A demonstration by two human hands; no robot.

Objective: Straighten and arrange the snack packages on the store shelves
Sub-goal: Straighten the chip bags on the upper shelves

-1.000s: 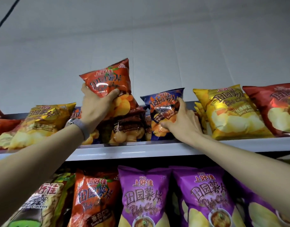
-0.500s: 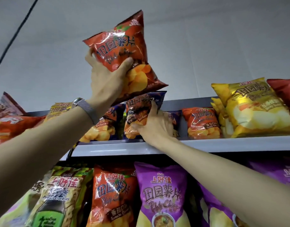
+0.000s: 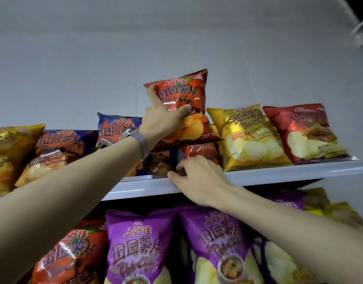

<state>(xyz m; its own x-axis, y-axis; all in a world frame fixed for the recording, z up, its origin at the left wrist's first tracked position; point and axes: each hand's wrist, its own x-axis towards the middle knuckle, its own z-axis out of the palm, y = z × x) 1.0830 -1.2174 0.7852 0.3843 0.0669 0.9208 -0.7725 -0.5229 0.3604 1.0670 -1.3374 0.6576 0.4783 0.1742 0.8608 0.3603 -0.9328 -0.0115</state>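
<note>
I'm gripping a glossy, crinkled, pillowy orange bag (image 3: pixel 186 93) in my raised left hand (image 3: pixel 162 124); my right hand (image 3: pixel 199 179) is curling at the shelf (image 3: pixel 279 175) lip, grasp unclear.

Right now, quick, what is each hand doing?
Left hand: holding the orange chip bag.
Right hand: curled at the shelf edge; cannot tell if it holds anything.

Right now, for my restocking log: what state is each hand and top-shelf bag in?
Orange bag, held up above the shelf.
Left hand, gripping the orange bag.
Right hand, fingers curled at the shelf edge; hold unclear.
Yellow bag, leaning back on the shelf.
Red bag, leaning back on the shelf.
</note>
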